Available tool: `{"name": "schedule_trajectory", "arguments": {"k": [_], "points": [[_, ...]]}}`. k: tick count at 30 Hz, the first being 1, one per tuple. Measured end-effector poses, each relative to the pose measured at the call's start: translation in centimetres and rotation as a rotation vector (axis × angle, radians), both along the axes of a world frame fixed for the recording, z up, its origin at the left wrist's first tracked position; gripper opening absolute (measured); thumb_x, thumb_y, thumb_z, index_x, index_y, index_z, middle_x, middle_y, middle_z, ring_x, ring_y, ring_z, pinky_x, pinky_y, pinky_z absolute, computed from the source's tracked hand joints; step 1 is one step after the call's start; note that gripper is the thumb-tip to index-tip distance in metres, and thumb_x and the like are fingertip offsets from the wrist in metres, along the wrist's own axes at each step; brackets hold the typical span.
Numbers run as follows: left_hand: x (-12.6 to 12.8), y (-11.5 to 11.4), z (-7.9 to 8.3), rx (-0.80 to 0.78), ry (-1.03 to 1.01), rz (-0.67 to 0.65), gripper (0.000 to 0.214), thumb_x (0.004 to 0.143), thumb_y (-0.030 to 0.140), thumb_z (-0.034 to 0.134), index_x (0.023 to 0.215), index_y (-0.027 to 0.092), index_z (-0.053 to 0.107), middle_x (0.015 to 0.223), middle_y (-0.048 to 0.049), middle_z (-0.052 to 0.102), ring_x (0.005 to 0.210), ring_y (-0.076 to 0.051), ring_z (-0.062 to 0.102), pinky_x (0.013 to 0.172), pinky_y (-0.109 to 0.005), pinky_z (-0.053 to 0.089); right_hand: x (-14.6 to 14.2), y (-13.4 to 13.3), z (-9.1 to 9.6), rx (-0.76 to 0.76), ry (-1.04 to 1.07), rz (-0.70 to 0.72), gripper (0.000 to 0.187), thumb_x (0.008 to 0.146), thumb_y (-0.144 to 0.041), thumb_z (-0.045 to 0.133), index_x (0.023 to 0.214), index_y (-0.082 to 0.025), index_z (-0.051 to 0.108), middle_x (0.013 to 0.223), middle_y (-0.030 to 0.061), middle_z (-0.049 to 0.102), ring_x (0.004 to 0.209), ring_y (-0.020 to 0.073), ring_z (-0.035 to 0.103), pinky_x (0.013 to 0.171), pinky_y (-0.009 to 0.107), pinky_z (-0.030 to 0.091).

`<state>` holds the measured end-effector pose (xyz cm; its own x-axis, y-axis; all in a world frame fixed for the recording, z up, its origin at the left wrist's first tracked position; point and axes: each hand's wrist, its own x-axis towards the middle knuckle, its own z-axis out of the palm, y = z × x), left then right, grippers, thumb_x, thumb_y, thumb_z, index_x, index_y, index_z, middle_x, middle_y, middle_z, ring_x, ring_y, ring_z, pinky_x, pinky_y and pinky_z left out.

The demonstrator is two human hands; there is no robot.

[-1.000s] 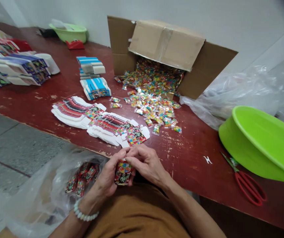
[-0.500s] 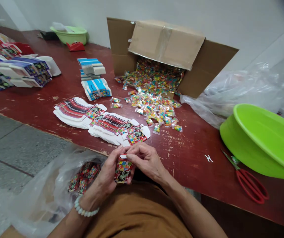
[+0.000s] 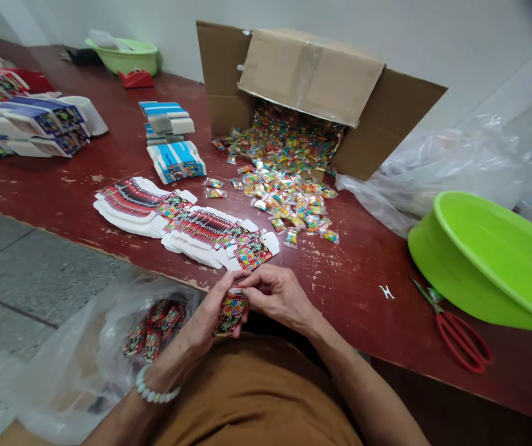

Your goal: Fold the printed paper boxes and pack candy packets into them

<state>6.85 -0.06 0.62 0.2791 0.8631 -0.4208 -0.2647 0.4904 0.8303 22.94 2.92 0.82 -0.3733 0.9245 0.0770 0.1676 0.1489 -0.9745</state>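
Wrapped around a small red printed candy box (image 3: 231, 314) is my left hand (image 3: 210, 313), a beaded bracelet on its wrist. My right hand (image 3: 275, 294) pinches the white flap at the top end of that box; the fingertips partly hide the flap. Just beyond my hands, a fanned row of flat red boxes (image 3: 200, 232) lies near the table's edge, with another fan of flat boxes (image 3: 130, 201) to its left. Small clear packets of coloured candies (image 3: 293, 201) are heaped farther back. Below my left forearm, red filled-looking boxes (image 3: 156, 325) sit in a clear plastic bag (image 3: 93, 347).
An open cardboard box (image 3: 312, 74) spills candy packets onto the red table (image 3: 353, 266). At right stand a green basin (image 3: 470, 260) and red-handled scissors (image 3: 463, 341). Blue flat boxes (image 3: 177, 161), purple box stacks (image 3: 38, 124) and another green basin (image 3: 130, 59) are at left.
The box in my hands tilts slightly, and the right fingers press closer over its top flap. The whole view has shifted a little; the things on the table stay put.
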Motion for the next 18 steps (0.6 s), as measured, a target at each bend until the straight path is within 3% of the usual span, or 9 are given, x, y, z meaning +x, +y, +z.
{"name": "schedule_trajectory", "arguments": {"k": [5,10,15,18], "points": [[0.0,-0.1,-0.3,-0.028,0.022,0.028,0.080,0.083,0.082,0.052,0.132,0.018,0.057,0.053,0.0010,0.062,0.040,-0.015,0.052,0.039,-0.022,0.044,-0.4,0.3,0.5,0.057,0.036,0.022,0.013,0.082,-0.020,0.065,0.073,-0.020,0.075,0.077,0.0013,0.070,0.066,0.0129,0.058,0.065,0.026,0.046],[0.1,-0.1,-0.6,-0.042,0.010,0.091,0.082,0.081,0.083,0.053,0.131,0.018,0.056,0.054,0.0019,0.062,0.039,-0.015,0.052,0.037,-0.022,0.042,-0.8,-0.7,0.7,-0.001,0.090,0.085,0.016,0.092,-0.025,0.064,0.078,-0.021,0.071,0.086,0.0024,0.071,0.076,0.0152,0.065,0.077,0.030,0.051],[0.5,-0.1,-1.1,-0.053,0.007,0.081,0.079,0.082,0.083,0.052,0.124,0.016,0.058,0.056,0.0021,0.061,0.042,-0.014,0.053,0.038,-0.022,0.045,0.0,-1.2,0.4,0.379,-0.063,0.058,0.013,0.096,-0.015,0.059,0.089,-0.020,0.069,0.098,0.0067,0.075,0.093,0.0188,0.068,0.090,0.035,0.050],[0.4,-0.2,-1.2,-0.048,-0.006,0.107,0.081,0.079,0.085,0.055,0.122,0.017,0.059,0.060,0.0021,0.062,0.042,-0.014,0.053,0.037,-0.022,0.045,0.4,-1.0,0.4,0.500,-0.134,0.068,0.015,0.098,-0.016,0.056,0.095,-0.021,0.069,0.107,0.0086,0.075,0.103,0.0198,0.068,0.093,0.036,0.051]]}}
